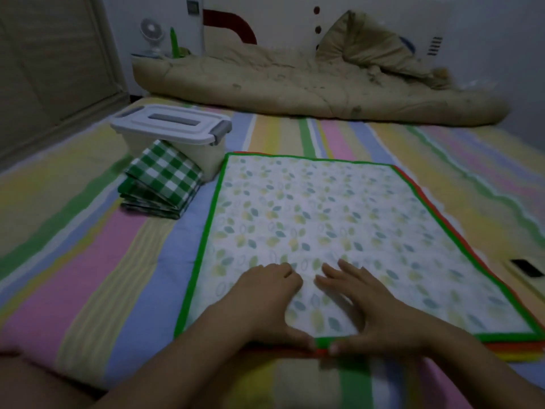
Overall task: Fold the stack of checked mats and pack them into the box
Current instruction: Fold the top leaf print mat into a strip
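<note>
- Leaf-print mat point(309, 219) with green binding lies flat, centre of frame, topmost of a flat pile; red, orange and yellow edges of the lower mats point(513, 351) peek out at lower right.
- Folded checked mats point(162, 181) sit stacked at upper left, leaning against the lidded plastic box point(177, 129). Lid is on and latched.
- Left hand point(265, 299) rests on the mat's near edge, fingers bent, thumb down at the green binding. Blur there: cannot tell if it pinches the edge or only touches it.
- Right hand point(368, 305) just beside it, fingers spread flat and pressing the cloth, thumb at the same binding.
- Step in hand, by my reading: lifting the near edge for the first fold.
- To do it well: take only the top layer, not the red-edged mat beneath; move the hands apart toward the corners; carry the edge to the far binding, square it, then smooth the crease.
- Box needs opening before packing.
- Phone point(528, 268) lies at right, clear of the fold.
</note>
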A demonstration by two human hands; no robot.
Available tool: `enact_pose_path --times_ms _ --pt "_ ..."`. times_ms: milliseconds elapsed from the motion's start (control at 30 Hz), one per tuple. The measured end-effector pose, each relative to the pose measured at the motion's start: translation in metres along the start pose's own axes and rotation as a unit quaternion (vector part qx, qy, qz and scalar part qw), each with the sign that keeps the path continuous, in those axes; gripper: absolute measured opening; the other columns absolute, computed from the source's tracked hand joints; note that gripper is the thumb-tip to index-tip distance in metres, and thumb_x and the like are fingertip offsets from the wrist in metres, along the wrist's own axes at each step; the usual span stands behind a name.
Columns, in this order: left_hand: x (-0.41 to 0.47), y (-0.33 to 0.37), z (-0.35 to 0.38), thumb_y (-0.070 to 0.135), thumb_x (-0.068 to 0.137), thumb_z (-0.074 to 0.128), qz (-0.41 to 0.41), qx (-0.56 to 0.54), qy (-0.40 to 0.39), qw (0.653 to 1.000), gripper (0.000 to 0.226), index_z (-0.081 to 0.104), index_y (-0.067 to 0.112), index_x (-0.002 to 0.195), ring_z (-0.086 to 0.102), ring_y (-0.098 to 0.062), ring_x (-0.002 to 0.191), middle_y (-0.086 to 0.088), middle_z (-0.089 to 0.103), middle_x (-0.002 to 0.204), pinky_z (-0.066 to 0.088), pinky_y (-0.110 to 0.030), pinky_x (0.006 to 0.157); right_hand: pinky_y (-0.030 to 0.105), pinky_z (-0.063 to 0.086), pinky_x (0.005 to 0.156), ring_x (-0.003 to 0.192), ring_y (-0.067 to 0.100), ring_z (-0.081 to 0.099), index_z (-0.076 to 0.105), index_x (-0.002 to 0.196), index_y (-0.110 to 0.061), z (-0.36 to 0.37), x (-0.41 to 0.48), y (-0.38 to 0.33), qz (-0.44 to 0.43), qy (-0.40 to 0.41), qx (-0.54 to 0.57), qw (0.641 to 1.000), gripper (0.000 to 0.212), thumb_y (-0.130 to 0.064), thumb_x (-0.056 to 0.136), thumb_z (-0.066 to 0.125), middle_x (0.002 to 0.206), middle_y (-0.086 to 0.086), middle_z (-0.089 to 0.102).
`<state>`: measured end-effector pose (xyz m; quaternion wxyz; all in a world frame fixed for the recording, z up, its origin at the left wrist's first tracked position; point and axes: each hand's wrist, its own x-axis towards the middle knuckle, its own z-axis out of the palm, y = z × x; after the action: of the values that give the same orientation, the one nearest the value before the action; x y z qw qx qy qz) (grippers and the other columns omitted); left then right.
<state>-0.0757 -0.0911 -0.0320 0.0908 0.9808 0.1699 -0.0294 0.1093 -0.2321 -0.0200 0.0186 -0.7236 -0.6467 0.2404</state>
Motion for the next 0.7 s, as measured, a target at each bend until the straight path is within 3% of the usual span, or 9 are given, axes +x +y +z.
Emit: enact_pose_path --times_ms 100,333,400,533,633,700 --pt "0.000 0.003 -0.009 0.085 0.059 0.062 0.009 0.025 -0.052 0.998 0.091 0.045 0.023 0.123 0.046 -0.016 0.099 0.003 0.045 0.115 0.046 -0.036 0.088 0.036 -0.010 0.120 0.142 0.002 -0.025 -0.003 0.151 -0.045 0.003 -0.005 0.004 -0.008 -0.022 -0.062 0.998 0.115 -0.083 0.063 0.060 0.156 -0.025 -0.019" --pt "-0.006 0.002 -0.020 0.080 0.067 0.062 0.010 -0.030 -0.092 0.995 0.091 0.037 0.034 0.141 0.042 -0.012 0.124 0.012 0.041 0.140 0.041 -0.034 0.102 0.033 0.006 0.122 0.144 -0.003 -0.010 0.022 0.147 -0.047 -0.007 -0.015 0.003 -0.015 -0.024 0.031 0.999 0.096 -0.074 0.064 0.062 0.158 -0.027 0.000" --pt "-0.008 0.000 -0.024 0.077 0.073 0.060 0.004 -0.053 -0.099 0.994 0.079 0.043 0.037 0.139 0.045 -0.010 0.125 0.014 0.044 0.141 0.041 -0.035 0.104 0.031 0.011 0.121 0.143 -0.007 -0.004 0.034 0.141 -0.051 -0.006 -0.018 0.005 -0.014 -0.010 0.063 0.998 0.080 -0.067 0.071 0.067 0.156 -0.029 0.007" --pt "-0.011 -0.001 -0.035 0.059 0.091 0.051 0.019 -0.046 0.001 0.999 0.038 0.071 0.033 0.110 0.062 -0.007 0.091 0.013 0.070 0.108 0.051 -0.036 0.086 0.024 0.031 0.113 0.137 -0.011 0.026 0.065 0.105 -0.045 -0.008 -0.027 0.008 -0.007 0.062 0.135 0.989 0.021 -0.035 0.087 0.069 0.145 -0.026 0.043" --pt "-0.012 0.010 -0.043 0.076 0.085 0.041 0.004 -0.054 0.013 0.998 0.056 0.073 0.034 0.102 0.062 -0.004 0.084 0.015 0.071 0.100 0.052 -0.035 0.080 0.024 0.046 0.097 0.114 -0.008 0.055 0.067 0.093 -0.034 -0.011 -0.033 0.003 0.005 0.093 0.095 0.991 0.005 -0.031 0.091 0.063 0.120 -0.020 0.065" --pt "-0.011 0.019 -0.048 0.082 0.079 0.041 -0.001 -0.020 -0.016 1.000 0.062 0.071 0.033 0.102 0.061 -0.008 0.085 0.012 0.069 0.098 0.052 -0.035 0.078 0.023 0.047 0.078 0.090 -0.002 0.061 0.059 0.092 -0.035 -0.012 -0.036 -0.003 0.003 0.125 0.033 0.992 0.006 -0.031 0.096 0.056 0.099 -0.020 0.067"
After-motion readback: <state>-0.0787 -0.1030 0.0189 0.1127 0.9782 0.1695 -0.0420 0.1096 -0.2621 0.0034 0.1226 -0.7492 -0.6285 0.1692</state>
